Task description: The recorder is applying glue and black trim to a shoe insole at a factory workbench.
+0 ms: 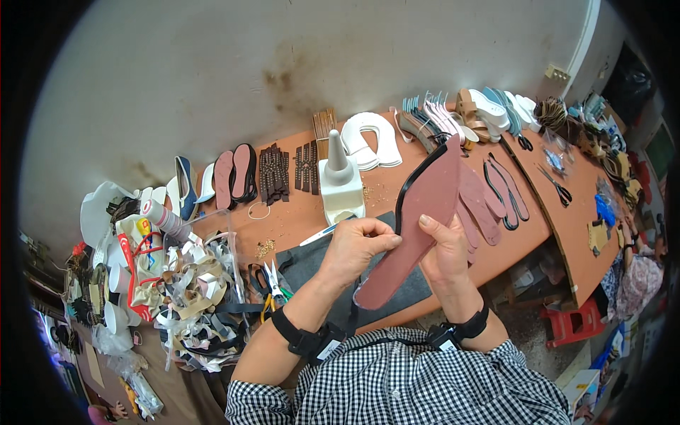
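Note:
A dusty-pink shoe insole (425, 212) is held up at a slant over the table, its broad end up and to the right. My right hand (449, 248) grips its right edge, thumb on top. A thin black edging strip (409, 190) runs along the upper left edge of the insole. At that edge my left hand (365, 244) is closed in a pinch on the strip, whose loose length hangs down below the hand. Beneath lies a dark grey mat (319, 261). More pink insoles (482, 209) lie just right of the held one, partly covered by it.
A white stand with a grey cone (340, 177) rises behind my left hand. Scissors (274, 283) lie by a bin of scraps (205, 297) at left. Shoe parts (489, 113) line the back. Another pair of scissors (559, 188) rests on the right-hand table; a red stool (574, 322) stands below.

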Available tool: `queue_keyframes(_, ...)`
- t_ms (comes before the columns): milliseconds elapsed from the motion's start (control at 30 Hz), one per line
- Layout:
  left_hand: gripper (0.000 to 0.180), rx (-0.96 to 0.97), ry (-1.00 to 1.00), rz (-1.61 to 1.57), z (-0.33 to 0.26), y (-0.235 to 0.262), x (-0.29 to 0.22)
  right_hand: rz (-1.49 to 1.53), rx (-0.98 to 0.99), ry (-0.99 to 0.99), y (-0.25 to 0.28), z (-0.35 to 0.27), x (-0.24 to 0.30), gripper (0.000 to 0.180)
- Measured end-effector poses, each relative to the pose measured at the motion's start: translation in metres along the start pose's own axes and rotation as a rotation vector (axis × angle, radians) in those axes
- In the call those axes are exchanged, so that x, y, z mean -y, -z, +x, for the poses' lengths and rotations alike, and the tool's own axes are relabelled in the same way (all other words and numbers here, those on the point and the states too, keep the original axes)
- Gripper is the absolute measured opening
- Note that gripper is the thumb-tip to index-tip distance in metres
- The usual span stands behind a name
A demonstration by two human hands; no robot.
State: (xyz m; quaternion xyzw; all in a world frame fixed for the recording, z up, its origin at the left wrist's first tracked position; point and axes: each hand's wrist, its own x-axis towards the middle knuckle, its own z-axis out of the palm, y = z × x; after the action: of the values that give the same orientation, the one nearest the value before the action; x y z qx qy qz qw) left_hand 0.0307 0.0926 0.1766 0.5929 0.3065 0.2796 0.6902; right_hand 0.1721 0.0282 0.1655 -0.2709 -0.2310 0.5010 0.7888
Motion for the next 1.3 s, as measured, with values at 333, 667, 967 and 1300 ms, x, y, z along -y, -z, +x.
queue_keyframes(333, 0.013, -0.023, 0.045, -0.182, 0.003, -0.002, 0.01, -0.001, 0.022, -0.202, 0.01, 0.007, 0.0, 0.035)
queue_keyframes(667, 0.012, -0.126, -0.098, -0.031, 0.009, -0.007, 0.028, 0.035, 0.005, -0.386, 0.019, -0.003, -0.025, 0.037)
queue_keyframes(967, 0.011, -0.171, -0.267, 0.135, 0.004, -0.008, 0.046, -0.071, -0.086, -0.298, 0.011, 0.0, -0.021, 0.024)
queue_keyframes(1300, 0.011, -0.151, -0.108, -0.034, -0.004, -0.004, 0.039, -0.065, -0.125, -0.312, 0.012, 0.004, -0.013, 0.013)
